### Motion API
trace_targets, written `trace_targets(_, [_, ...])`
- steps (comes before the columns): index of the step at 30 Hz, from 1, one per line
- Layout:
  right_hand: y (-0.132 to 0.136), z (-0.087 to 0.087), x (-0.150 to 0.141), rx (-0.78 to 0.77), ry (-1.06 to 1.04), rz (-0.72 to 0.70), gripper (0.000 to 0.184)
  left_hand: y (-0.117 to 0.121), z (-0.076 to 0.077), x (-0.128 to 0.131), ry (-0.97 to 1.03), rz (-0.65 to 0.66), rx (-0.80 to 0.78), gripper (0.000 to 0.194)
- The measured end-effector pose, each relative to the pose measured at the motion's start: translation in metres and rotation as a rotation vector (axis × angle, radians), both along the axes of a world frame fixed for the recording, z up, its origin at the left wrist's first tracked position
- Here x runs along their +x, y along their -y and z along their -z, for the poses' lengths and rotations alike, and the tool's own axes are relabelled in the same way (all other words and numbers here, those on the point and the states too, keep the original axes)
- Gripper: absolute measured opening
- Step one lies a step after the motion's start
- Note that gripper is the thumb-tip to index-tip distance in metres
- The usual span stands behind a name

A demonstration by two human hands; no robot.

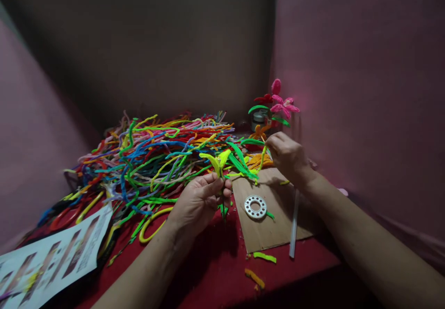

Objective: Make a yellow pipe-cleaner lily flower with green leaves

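Observation:
My left hand (205,195) is closed around the thin dark stem of a yellow pipe-cleaner flower (218,161), whose petals spread above my fingers. To the right and farther off, my right hand (287,156) pinches the top of a yellow pipe cleaner (263,157) that hangs below the fingertips. Between the hands lie green pipe-cleaner leaves (239,163), reaching over the edge of a cardboard sheet (278,230). A round metal disc with holes (255,198) rests on the cardboard. My fingers partly hide the flower's stem.
A large heap of coloured pipe cleaners (167,146) covers the left back. Yellow scissor-like handles (142,234) and a printed sheet (86,253) lie at left. A translucent stick (294,228) crosses the cardboard. Pink flowers (285,106) stand behind; scraps (264,257) lie in front.

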State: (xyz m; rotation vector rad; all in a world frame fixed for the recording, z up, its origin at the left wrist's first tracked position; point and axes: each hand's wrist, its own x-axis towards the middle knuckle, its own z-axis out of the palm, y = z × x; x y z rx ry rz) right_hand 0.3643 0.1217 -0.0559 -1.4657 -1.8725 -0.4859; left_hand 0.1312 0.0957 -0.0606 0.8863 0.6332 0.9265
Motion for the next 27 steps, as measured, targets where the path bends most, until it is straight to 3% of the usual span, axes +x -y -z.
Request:
trace_targets(2, [0.006,-0.001,-0.001,0.172,-0.257,-0.204,0.016,0.001,0.000,0.001,0.031,0.021,-0.006,0.015])
trace_targets(4, [0.015,-0.003,-0.008,0.239,-0.533,-0.390,0.012,0.003,-0.001,0.003,0.063,0.032,0.010,0.018])
trace_targets(7, [0.032,-0.004,-0.028,0.144,-0.901,-0.555,0.009,0.008,-0.002,0.006,0.062,0.031,0.023,0.022])
trace_targets(10, [0.047,0.000,-0.048,0.087,-1.004,-0.626,0.009,0.014,-0.002,0.010,0.030,0.093,0.018,0.027])
trace_targets(14, [0.058,0.010,-0.062,0.145,-0.942,-0.590,0.013,0.021,0.001,0.014,0.060,0.186,0.031,0.020])
trace_targets(18, [0.065,0.016,-0.065,0.230,-0.806,-0.500,0.016,0.022,0.002,0.016,0.077,0.135,0.032,0.008])
trace_targets(22, [0.070,0.018,-0.063,0.280,-0.435,-0.391,0.019,0.022,0.002,0.015,0.064,0.098,0.021,0.010])
trace_targets(25, [0.073,0.019,-0.059,0.304,-0.134,-0.387,0.025,0.022,0.002,0.015,0.074,0.107,0.017,0.010])
trace_targets(27, [0.074,0.021,-0.058,0.334,-0.043,-0.386,0.030,0.023,0.001,0.016,0.073,0.119,0.018,0.009])
